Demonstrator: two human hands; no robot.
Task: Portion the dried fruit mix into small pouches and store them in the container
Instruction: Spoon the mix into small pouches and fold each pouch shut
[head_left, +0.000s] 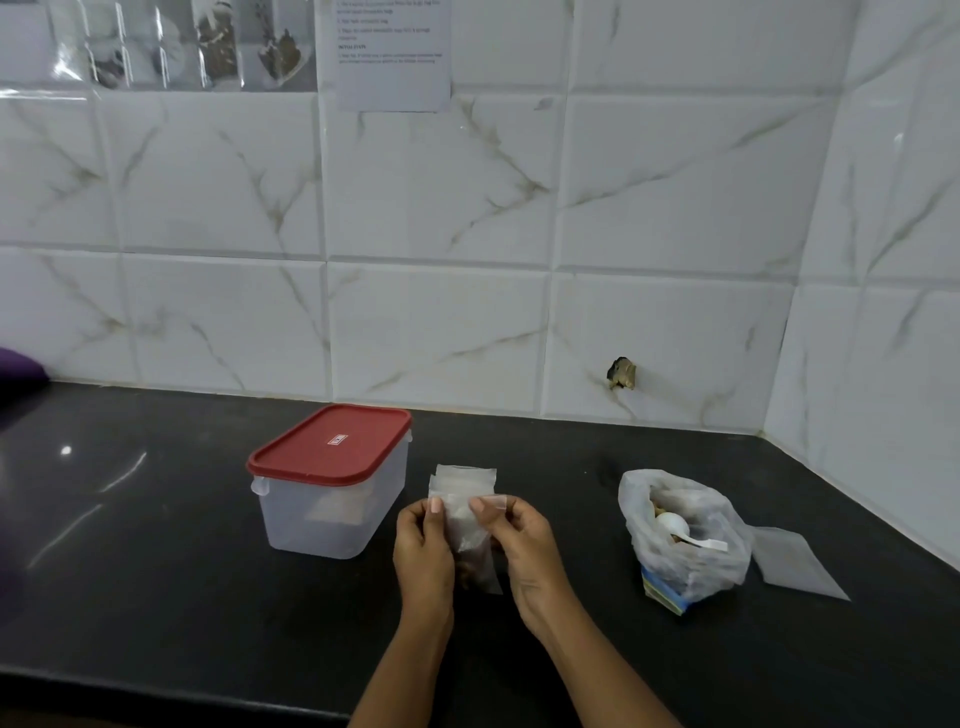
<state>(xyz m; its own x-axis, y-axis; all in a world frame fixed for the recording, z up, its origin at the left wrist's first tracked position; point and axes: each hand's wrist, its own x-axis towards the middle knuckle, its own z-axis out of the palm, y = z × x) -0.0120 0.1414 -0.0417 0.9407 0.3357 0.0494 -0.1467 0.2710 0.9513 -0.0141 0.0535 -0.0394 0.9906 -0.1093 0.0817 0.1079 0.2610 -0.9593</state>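
A black countertop (156, 519) runs along a marble-patterned tiled wall (467, 208) and carries everything here. The largest thing on it is one clear container (332, 514) with its red lid (330, 441) still pressed on; it sits left of centre, nearer the wall edge than the front edge, and something pale shows faintly through its side. Toward the right-hand corner stands one open plastic bag of dried fruit mix (685, 540), a single white scoop (675, 525) resting in its mouth. Just beside the bag, further right, one empty flat pouch (800, 564) lies on the counter. Between container and bag, a small stack of spare pouches (465, 478) lies flat; how many are in it cannot be told.

Both hands work near the front of that middle stretch. The left hand (423, 551) pinches one top corner of a single partly filled pouch (472, 545) and the right hand (522, 540) pinches the other corner, so each is closed on the pouch's mouth, holding it upright just above the counter.

The likely step is sealing the strip. If the fingers press unevenly, the seal may stay partly open and pieces could spill when the pouch is tipped. The container's closed lid is a second snag: it needs opening first, which would call for a free hand while the pouch is still unsealed.
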